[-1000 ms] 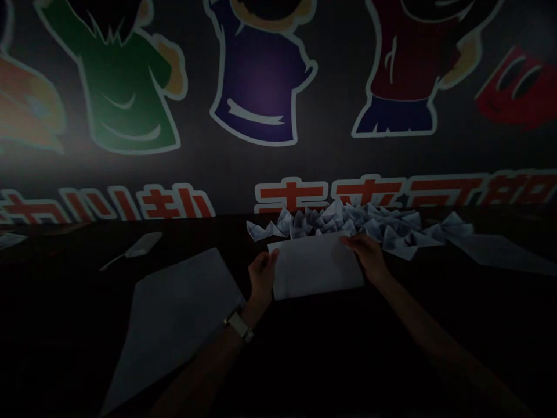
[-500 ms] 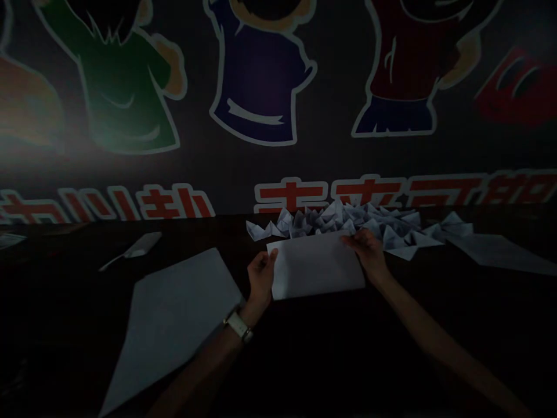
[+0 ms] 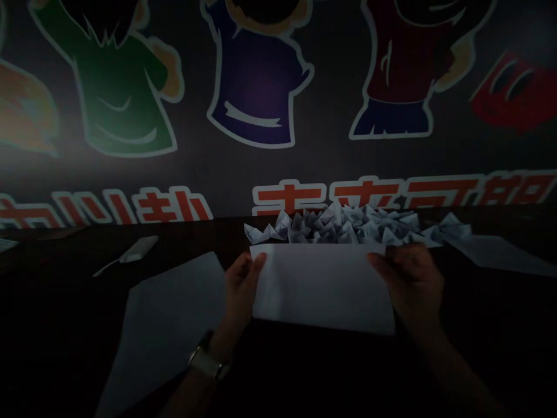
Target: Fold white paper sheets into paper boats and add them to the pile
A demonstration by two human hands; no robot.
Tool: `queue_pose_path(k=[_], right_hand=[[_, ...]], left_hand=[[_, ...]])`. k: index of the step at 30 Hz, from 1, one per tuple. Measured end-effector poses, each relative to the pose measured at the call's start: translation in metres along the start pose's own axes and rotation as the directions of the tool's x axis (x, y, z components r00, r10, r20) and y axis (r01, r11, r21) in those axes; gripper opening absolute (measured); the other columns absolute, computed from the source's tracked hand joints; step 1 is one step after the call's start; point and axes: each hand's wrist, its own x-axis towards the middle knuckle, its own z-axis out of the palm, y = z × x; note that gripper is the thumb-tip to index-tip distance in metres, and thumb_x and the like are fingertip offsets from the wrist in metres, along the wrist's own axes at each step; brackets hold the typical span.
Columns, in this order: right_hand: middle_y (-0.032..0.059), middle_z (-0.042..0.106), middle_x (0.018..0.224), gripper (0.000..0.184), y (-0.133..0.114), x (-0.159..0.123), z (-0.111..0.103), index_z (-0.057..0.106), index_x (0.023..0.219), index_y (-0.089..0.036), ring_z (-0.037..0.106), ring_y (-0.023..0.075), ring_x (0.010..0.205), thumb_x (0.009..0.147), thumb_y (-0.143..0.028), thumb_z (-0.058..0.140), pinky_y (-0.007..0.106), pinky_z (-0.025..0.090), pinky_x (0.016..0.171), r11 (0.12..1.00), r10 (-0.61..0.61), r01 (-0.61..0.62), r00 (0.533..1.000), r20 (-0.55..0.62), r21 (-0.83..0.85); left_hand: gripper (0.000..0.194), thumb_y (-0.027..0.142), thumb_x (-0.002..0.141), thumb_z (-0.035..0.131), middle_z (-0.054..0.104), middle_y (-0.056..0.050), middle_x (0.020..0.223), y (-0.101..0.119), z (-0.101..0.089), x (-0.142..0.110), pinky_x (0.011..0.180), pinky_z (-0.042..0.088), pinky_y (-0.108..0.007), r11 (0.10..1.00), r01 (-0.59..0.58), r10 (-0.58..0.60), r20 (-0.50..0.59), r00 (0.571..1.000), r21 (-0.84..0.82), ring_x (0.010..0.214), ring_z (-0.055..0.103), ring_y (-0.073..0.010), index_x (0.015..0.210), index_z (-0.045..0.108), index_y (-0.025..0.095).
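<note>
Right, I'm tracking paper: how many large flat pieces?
3 clearly: one paper between left hand and right hand, a second left of the watch, a third right of the folded shapes. More may hide beneath or at the left edge.

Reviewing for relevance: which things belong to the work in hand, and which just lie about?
In the work:
- held paper, between left hand and right hand
- probably folded paper shapes, large left-side paper

Apparently lying about:
- slim white object
- right-side paper
</note>
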Motion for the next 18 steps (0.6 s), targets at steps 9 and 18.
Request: queue_pose_path(k=[9,18], right_hand=[[-0.0035,0.047,0.058,0.036,-0.027,-0.022,-0.022,0.044,0.058,-0.022,0.046,0.0113,0.05,0.063,-0.045,0.07,0.023,0.037,0.044,0.976,-0.052,0.044,0.998,-0.031,-0.213],[-0.0043,0.047,0.055,0.03,-0.013,-0.017,-0.024,0.049,0.061,-0.021,0.045,0.0102,0.047,0.063,-0.042,0.071,0.021,0.037,0.042,0.981,0.0,-0.001,1.0,-0.003,-0.194]], left_hand=[[0.032,0.047,0.066,0.066,0.052,0.002,0.055,0.008,-0.02,-0.037,0.045,0.036,-0.019,0.997,0.076,-0.076,-0.009,0.997,0.016,0.049,0.045,-0.0098,0.067,0.059,0.016],[0.031,0.047,0.067,0.064,0.051,0.002,0.055,0.02,-0.015,-0.04,0.044,0.034,-0.019,0.996,0.066,-0.067,0.018,0.998,0.062,0.049,0.043,-0.0096,0.063,0.057,0.017]])
